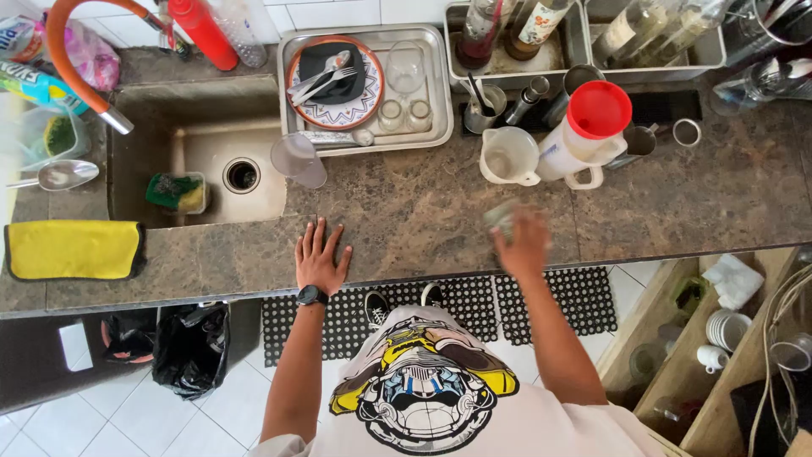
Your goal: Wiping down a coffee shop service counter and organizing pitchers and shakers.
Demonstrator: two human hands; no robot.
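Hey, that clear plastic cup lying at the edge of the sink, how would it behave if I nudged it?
The clear cup lies on its side at the sink edge, so it would probably roll, perhaps into the basin. It looks thin and empty, likely light and easy to knock. The left hand rests flat nearest to it.

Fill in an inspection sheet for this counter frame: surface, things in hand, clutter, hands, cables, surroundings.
Surface: brown stone counter with sink at left.
Things in hand: blurred cloth under right hand.
Clutter: metal tray with plate and glasses; white jug; red-lidded pitcher; yellow towel.
Hands: left hand flat on counter, empty; right hand on the cloth, motion-blurred.
Cables: pale cords at right edge.
Surroundings: black floor mat, bin bag, wooden shelves.
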